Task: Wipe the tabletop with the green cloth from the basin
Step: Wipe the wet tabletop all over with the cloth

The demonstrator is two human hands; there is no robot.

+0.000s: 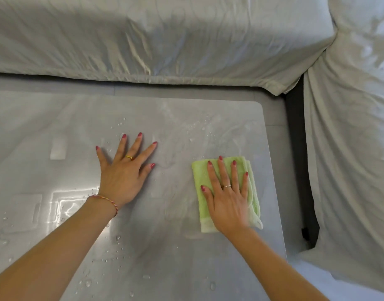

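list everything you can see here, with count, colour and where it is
green cloth: one, light green, folded, flat on the tabletop near its right edge, under the right hand
tabletop: one, grey and glossy, fills the lower left and centre
water droplets: many, clear, scattered over the tabletop, with puddles at the left
fabric cover: pale grey, wrinkled, draped along the far side and the right
left hand: one, palm flat on the bare tabletop, fingers spread
right hand: one, palm flat on the cloth
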